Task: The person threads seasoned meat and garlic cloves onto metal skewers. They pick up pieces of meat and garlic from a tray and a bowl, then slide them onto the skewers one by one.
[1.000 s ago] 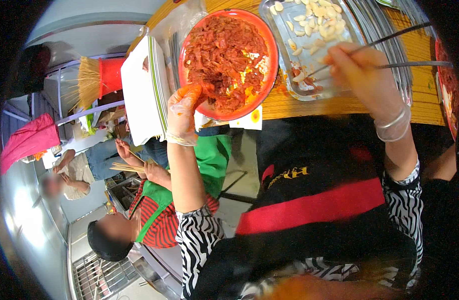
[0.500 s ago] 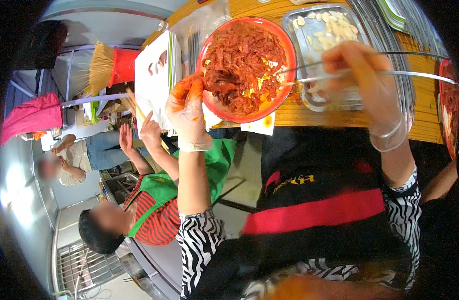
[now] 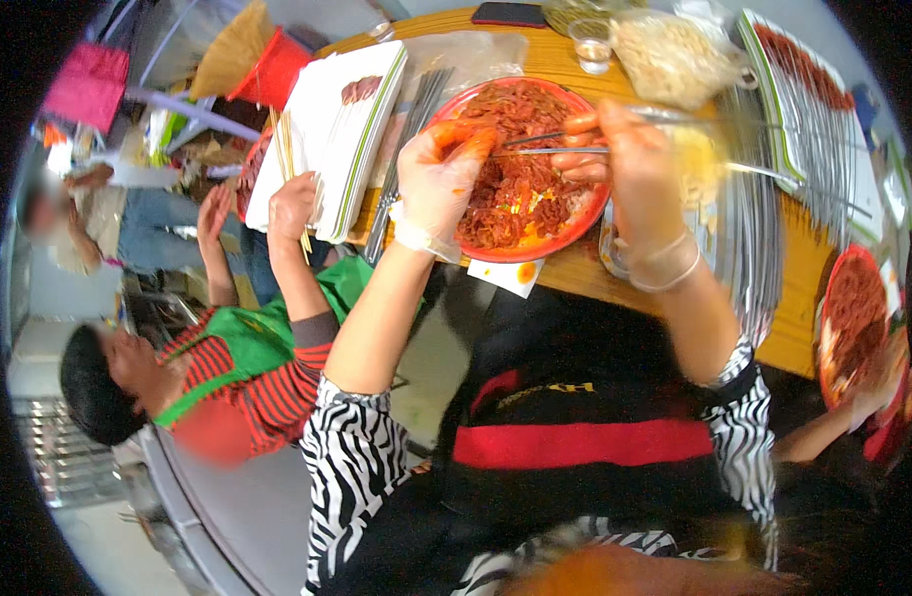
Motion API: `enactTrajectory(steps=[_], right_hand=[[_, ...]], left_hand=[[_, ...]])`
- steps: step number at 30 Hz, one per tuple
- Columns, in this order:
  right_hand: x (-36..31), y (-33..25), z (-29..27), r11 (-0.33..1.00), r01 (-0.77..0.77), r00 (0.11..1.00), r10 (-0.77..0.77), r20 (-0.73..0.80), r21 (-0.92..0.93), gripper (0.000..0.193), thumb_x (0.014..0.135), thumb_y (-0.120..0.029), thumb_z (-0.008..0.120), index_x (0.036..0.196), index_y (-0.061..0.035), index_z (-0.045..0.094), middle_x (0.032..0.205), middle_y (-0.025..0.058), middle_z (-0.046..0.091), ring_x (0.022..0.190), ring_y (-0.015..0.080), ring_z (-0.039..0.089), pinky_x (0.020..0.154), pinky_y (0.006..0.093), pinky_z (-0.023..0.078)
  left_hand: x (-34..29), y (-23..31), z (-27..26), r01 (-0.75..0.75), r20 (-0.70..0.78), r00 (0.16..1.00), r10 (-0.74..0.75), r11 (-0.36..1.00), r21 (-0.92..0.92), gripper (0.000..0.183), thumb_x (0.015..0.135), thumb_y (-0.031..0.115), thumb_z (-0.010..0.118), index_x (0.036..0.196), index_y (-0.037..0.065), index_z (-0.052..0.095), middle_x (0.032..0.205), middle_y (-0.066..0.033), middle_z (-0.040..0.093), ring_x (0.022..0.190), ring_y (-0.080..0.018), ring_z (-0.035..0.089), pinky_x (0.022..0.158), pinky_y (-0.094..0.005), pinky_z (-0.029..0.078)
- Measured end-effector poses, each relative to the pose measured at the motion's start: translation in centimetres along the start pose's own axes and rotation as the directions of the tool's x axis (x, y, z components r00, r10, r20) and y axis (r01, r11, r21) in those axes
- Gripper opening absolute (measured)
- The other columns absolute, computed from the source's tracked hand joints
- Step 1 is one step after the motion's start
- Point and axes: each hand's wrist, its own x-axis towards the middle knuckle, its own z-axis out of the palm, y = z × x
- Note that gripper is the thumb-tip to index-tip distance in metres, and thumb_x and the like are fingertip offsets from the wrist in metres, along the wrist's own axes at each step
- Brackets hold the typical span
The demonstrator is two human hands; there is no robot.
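A red basin (image 3: 582, 236) of sliced, red-marinated meat (image 3: 520, 204) stands on the wooden table in front of me. Over its left side, my left hand (image 3: 442, 184), in a clear glove with reddened fingertips, is closed in a pinch. What lies between those fingers is hidden. My right hand (image 3: 639, 169), gloved as well, grips thin metal skewers (image 3: 565, 151) above the basin's right side. Their tips point left and meet the pinched left fingers, while the other ends blur off to the right.
White trays (image 3: 312, 149) are stacked at left, beside loose metal skewers (image 3: 411, 149). A co-worker in a green apron (image 3: 247, 348) holds wooden sticks there. Further right are a metal tray (image 3: 615, 248), a bag of pale food (image 3: 669, 60), filled skewers (image 3: 798, 65) and another basin (image 3: 823, 328) with someone's hand.
My right hand has brought the skewers left, so their tips now reach my left fingers. The view has shifted, showing more of the table's far and right sides.
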Motion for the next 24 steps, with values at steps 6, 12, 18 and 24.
enactTrajectory(steps=[6,12,18,24], right_hand=[[0.6,1.0,-0.8,0.986,-0.012,1.0,0.011,-0.01,-0.168,0.039,0.098,-0.029,0.042,0.088,0.0045,0.059,0.079,0.0141,0.063,0.062,0.0224,0.066,0.053,0.027,0.055],[0.7,2.3,-1.3,0.972,-0.043,0.999,0.043,-0.005,-0.231,0.043,0.096,-0.035,0.043,0.087,0.0046,0.057,0.075,0.0137,0.061,0.061,0.0215,0.065,0.051,0.0265,0.053],[1.0,2.3,-1.9,0.954,-0.102,0.995,0.102,-0.014,-0.283,0.042,0.094,-0.037,0.047,0.087,0.0034,0.057,0.078,0.0135,0.061,0.063,0.0207,0.065,0.051,0.0245,0.051],[1.0,1.2,-2.5,0.953,-0.122,0.992,0.127,-0.002,-0.278,0.039,0.096,-0.033,0.044,0.092,0.0035,0.059,0.083,0.0129,0.063,0.062,0.0203,0.065,0.052,0.0252,0.054]], left_hand=[[0.2,0.1,0.2,0.166,-0.041,0.984,-0.174,0.973,-0.158,0.014,0.082,0.004,0.062,0.095,-0.002,0.065,0.083,-0.0047,0.067,0.074,-0.0101,0.061,0.067,-0.0252,0.05],[1.1,-1.8,-0.5,0.213,-0.024,0.97,-0.243,0.887,-0.409,0.012,0.084,0.005,0.062,0.094,-0.002,0.065,0.085,-0.0065,0.067,0.071,-0.0126,0.063,0.064,-0.0254,0.051],[1.2,-0.7,-0.6,0.274,-0.066,0.94,-0.334,0.858,-0.434,0.014,0.087,0.01,0.06,0.095,-0.002,0.064,0.085,-0.0092,0.067,0.069,-0.0153,0.064,0.062,-0.026,0.053],[1.5,-1.3,-1.3,0.355,-0.027,0.917,-0.397,0.847,-0.395,0.023,0.089,0.022,0.059,0.094,0.0,0.063,0.08,-0.0082,0.065,0.065,-0.015,0.063,0.06,-0.026,0.053]])
